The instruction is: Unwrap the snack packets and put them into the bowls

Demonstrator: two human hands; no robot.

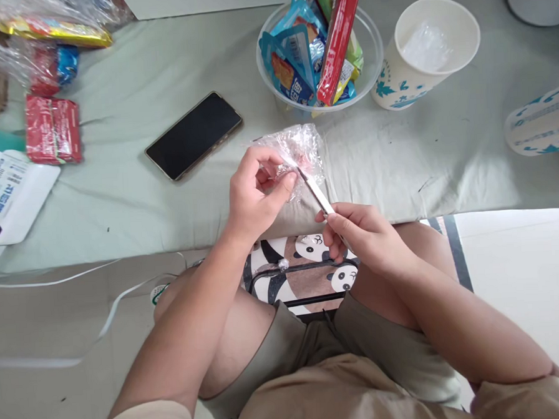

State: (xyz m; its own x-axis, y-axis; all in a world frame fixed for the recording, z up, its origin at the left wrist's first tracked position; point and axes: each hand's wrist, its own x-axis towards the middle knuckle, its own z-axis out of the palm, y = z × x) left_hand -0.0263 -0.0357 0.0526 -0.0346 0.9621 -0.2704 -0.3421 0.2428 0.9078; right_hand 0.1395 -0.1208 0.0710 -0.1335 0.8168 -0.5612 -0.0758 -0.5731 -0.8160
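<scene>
Between the fingers of my left hand is the edge of a crinkled clear plastic wrapper, with something pinkish showing inside it. My right hand is closed around a slim white tool with a dark narrow tip; it looks like a small knife, but I cannot tell for certain. The tool slants up and left, and its tip meets the wrapper close to my left thumb. Both hands are near the table's front edge, above my lap.
Behind the hands stands a clear plastic bowl of packaged snacks, beside a paper cup holding clear plastic. A phone lies left. Further left are a red packet and a white device with a cable. Another cup is at right.
</scene>
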